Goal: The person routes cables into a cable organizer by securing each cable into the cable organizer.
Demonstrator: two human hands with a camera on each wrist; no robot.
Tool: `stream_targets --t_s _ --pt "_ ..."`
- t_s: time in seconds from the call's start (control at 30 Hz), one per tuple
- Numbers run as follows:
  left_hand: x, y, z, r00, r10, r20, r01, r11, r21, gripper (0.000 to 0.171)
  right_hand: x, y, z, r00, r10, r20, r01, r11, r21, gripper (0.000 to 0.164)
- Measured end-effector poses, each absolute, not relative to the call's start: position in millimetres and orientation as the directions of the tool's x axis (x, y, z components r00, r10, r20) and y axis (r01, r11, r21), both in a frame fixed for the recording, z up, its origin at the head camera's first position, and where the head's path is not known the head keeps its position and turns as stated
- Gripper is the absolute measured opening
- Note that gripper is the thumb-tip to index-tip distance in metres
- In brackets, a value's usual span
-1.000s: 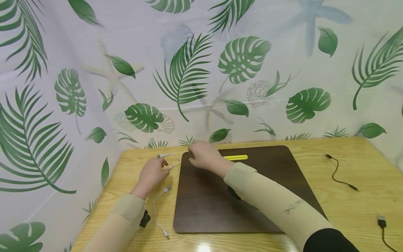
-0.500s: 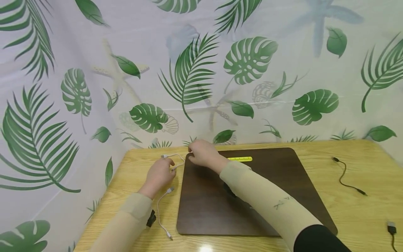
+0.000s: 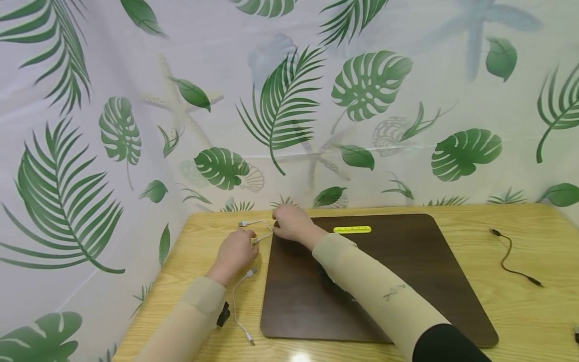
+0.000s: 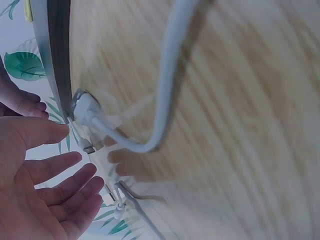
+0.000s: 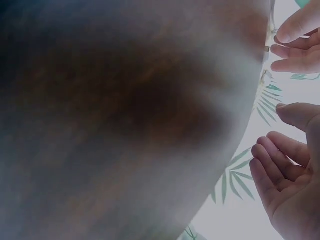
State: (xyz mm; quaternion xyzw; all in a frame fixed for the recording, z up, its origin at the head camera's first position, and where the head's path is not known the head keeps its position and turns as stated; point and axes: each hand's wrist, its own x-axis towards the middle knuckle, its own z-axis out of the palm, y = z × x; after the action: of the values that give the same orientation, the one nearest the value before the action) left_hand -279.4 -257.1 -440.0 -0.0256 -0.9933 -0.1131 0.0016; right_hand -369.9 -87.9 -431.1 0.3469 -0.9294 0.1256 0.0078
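Observation:
My left hand (image 3: pixel 235 255) hovers by the left edge of a dark brown board (image 3: pixel 307 301), next to a white USB cable (image 3: pixel 266 222). In the left wrist view its thumb and fingers are spread apart, near a white connector (image 4: pixel 86 145) without gripping it. My right hand (image 3: pixel 293 222) is over the board's far left corner. In the right wrist view that hand (image 5: pixel 290 175) has loosely bent fingers with nothing between them. A second white USB cable (image 3: pixel 235 301) lies on the wood beside my left wrist, its plug (image 4: pixel 86 109) large in the left wrist view.
A yellow slotted strip (image 3: pixel 353 230) lies near the board's back edge. To the right, a short black cable (image 3: pixel 508 256) rests on the wooden table (image 3: pixel 475 221). Part of a dark plug (image 3: pixel 576 334) shows at the right border. A leaf-patterned cloth (image 3: pixel 289 100) hangs behind.
The head view has turned slightly left, so the scene slides right. My right hand and forearm have shifted a little left over the board, uncovering the yellow strip. My left hand has barely moved.

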Motion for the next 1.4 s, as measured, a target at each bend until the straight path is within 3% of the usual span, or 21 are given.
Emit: stream_targets --t_s 0.23,0.53,0.83,1.1,1.4 --pt "-282 -256 -445 -0.998 0.061 -0.025 0.054 0.975 0.218 0.033 -373 -93 -444 -0.745 -0.663 0.072 -0.659 0.716 -0.231 0.036" --pt "-288 -254 -449 -0.994 0.103 0.048 0.109 0.985 0.136 0.019 -377 -103 -448 -0.761 -0.645 0.067 -0.643 0.737 -0.208 0.019" --pt "-290 -251 -455 -0.986 0.123 0.115 0.135 0.986 0.103 0.009 -376 -109 -449 -0.765 -0.642 0.049 -0.640 0.750 -0.167 0.028" --pt "-286 -249 -455 -0.979 0.130 0.155 0.144 0.986 0.086 0.022 -372 -120 -449 -0.790 -0.613 -0.023 -0.600 0.779 -0.182 0.037" --pt "-285 -250 -450 -0.972 0.126 0.197 0.145 0.986 0.087 0.014 -371 -121 -448 -0.809 -0.587 -0.035 -0.569 0.796 -0.208 0.046"
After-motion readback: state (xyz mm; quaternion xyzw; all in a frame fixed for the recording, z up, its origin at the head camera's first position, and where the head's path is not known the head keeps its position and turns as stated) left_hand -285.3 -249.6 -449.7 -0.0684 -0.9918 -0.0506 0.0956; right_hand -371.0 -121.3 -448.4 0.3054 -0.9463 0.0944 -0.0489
